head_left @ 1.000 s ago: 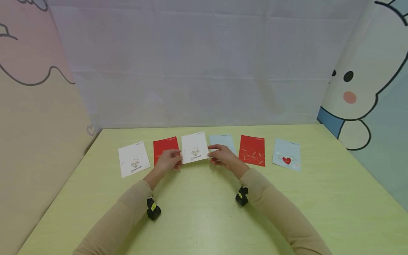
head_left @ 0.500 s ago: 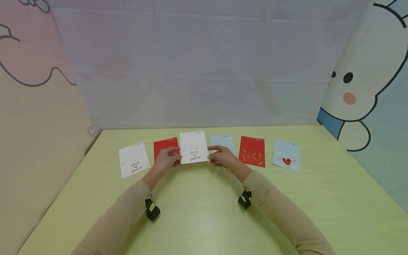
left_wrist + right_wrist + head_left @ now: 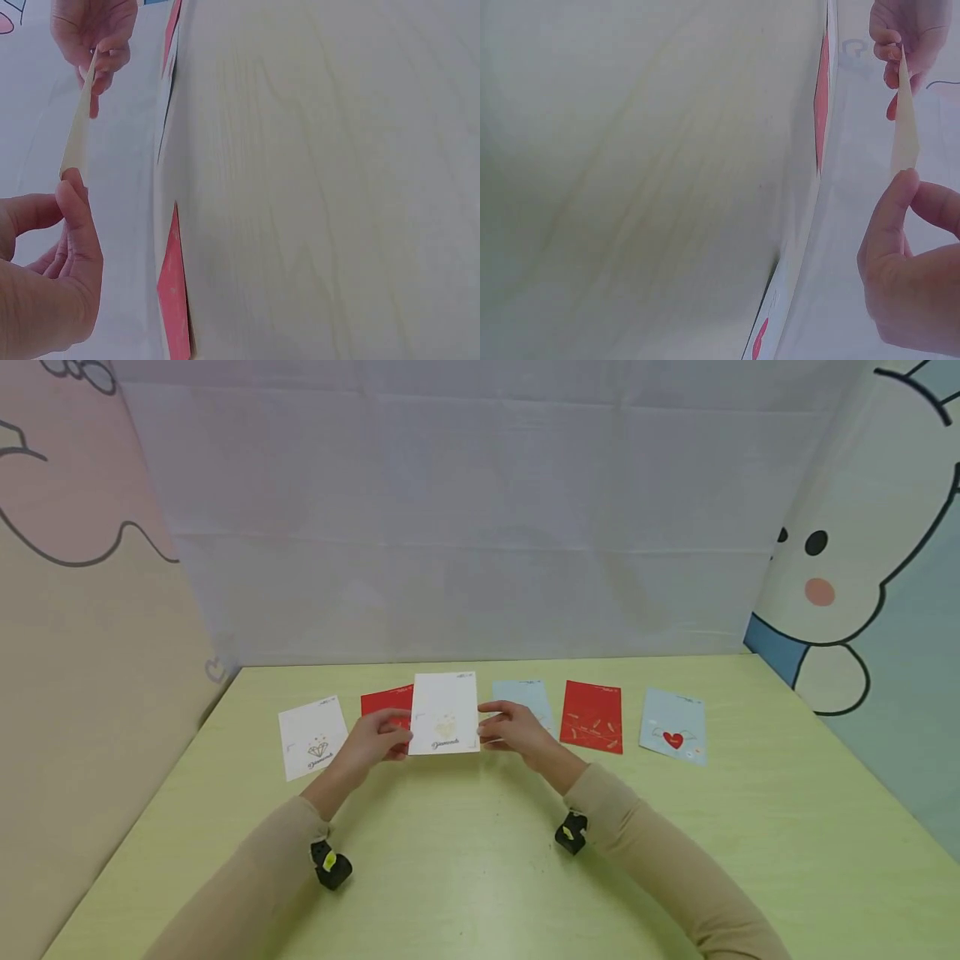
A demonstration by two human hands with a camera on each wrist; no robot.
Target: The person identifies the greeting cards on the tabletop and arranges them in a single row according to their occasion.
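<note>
Both hands hold a white card (image 3: pixel 444 706) with a gold diamond print above the table. My left hand (image 3: pixel 369 745) pinches its left edge between thumb and fingers; my right hand (image 3: pixel 517 731) pinches the right edge. In the left wrist view the card (image 3: pixel 79 127) appears nearly edge-on, apart from the tabletop. Behind the left hand and the held card, a red card (image 3: pixel 386 700) is partly hidden. A light blue card (image 3: pixel 525 695) lies beyond the right hand, which covers part of it.
Another white diamond card (image 3: pixel 309 735) lies at the left, its corner hidden by the left hand. To the right lie a red card (image 3: pixel 592 714) and a light blue card with a red heart (image 3: pixel 671 722). A white cloth (image 3: pixel 480 527) hangs behind the table (image 3: pixel 480 843).
The white card has shifted slightly left and looks larger and straighter, now covering more of the left red card. Both hands moved left with it. The other cards stay put.
</note>
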